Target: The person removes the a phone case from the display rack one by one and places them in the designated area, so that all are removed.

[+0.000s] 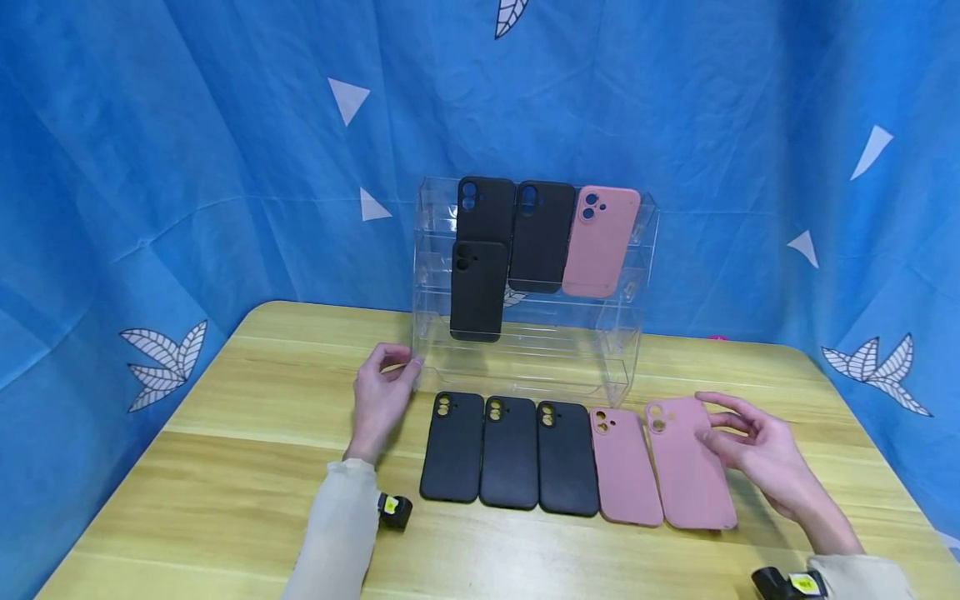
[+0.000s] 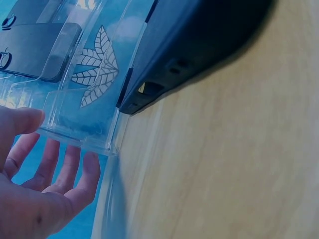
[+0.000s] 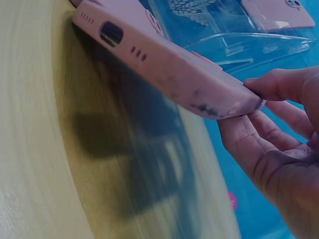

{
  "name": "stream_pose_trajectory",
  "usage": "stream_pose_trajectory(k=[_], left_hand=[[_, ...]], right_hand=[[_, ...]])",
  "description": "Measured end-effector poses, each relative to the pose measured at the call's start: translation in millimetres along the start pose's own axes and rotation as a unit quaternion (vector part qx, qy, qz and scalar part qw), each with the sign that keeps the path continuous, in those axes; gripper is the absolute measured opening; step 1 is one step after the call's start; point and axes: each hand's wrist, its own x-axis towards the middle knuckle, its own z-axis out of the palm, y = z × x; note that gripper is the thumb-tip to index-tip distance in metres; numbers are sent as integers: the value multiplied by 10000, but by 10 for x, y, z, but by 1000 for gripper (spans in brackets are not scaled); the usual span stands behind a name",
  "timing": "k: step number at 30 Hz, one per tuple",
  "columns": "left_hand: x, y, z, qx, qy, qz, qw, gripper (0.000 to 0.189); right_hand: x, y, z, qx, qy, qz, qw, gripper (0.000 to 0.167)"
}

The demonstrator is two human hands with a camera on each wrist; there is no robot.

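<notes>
My right hand pinches the right long edge of a pink phone case at the right end of a row. In the right wrist view, that case shows dark smudges along its edge and a shadow beneath it. A clear tiered display stand stands behind the row. My left hand holds the stand's lower left side; in the left wrist view, the thumb lies on one side of the clear edge and the fingers on the other.
Beside the held case lie another pink case and several black cases. On the stand's tiers lean a pink case and several black cases. A blue patterned curtain hangs behind the wooden table.
</notes>
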Motion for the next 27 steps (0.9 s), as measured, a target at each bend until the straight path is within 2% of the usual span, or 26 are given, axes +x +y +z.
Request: stream_pose_trajectory(k=[10, 17, 21, 27], left_hand=[[-16, -1, -7, 29, -111, -202, 9997, 25], [-15, 8, -10, 19, -85, -161, 9998, 25], [-16, 14, -10, 10, -88, -145, 9999, 25], [-14, 17, -11, 14, -100, -127, 9999, 25]], right_hand=[[68, 103, 29, -588, 24, 296, 9978, 56], [86, 105, 64, -1326, 16, 288, 9907, 62], [104, 85, 82, -1978, 76, 146, 9801, 60], [138, 85, 93, -2940, 273, -179, 9552, 51]])
